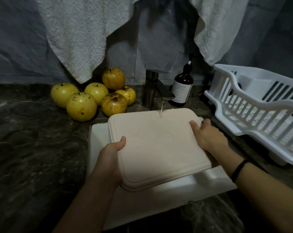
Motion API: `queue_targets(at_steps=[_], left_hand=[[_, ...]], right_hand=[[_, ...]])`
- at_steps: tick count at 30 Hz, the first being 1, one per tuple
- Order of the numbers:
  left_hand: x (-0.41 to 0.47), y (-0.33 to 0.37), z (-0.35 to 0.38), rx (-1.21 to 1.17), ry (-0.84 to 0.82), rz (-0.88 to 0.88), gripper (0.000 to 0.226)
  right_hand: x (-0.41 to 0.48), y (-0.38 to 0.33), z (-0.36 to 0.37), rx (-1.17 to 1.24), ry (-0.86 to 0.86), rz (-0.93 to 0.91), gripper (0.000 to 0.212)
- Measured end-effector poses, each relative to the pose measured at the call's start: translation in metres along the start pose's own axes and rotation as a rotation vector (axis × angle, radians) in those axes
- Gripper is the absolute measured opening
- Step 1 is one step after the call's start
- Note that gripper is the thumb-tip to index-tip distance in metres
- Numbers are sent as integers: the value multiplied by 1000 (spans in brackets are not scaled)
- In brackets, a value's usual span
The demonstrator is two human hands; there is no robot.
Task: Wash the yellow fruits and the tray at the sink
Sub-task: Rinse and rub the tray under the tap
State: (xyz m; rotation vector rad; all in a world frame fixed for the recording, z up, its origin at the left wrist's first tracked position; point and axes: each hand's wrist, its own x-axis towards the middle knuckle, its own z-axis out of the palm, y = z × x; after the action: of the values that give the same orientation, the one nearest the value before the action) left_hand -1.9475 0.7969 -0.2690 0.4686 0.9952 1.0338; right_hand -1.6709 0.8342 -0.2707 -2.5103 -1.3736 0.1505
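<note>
Well, six yellow fruits (92, 96) wait piled at centre left, on the counter (33, 148). At centre, the left hand (111, 155) clamps the pink tray (157, 148) at its near corner, thumb on top. The tray sits under the running tap (156, 88), over the sink (98, 145). Further right, the right hand (208, 137) grips its right edge. Stiff, light, probably slick when wet: hold opposite edges.

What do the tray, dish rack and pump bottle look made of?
Pink tray: probably matte plastic; molded stepped rim, rounded corners, dull sheen where wet.
Dish rack: white plastic, slightly glossy; molded slats and rim.
Pump bottle: amber glass or plastic, can't tell; dark translucent brown, sharp highlights, pale label.
</note>
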Motion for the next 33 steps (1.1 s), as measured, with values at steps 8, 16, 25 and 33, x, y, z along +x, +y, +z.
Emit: queue_targets(at_steps=[8, 16, 25, 33], left_hand=[[-9, -1, 8, -33, -193, -61, 25], [-7, -3, 8, -103, -159, -1, 26], [-9, -3, 10, -130, -111, 28, 29], [-3, -5, 8, -66, -46, 7, 36]], right_hand=[[18, -4, -1, -7, -100, -88, 64], [3, -40, 21, -86, -100, -181, 61], [-93, -113, 20, -117, -280, -684, 59], [-94, -120, 20, -135, -322, -854, 51]])
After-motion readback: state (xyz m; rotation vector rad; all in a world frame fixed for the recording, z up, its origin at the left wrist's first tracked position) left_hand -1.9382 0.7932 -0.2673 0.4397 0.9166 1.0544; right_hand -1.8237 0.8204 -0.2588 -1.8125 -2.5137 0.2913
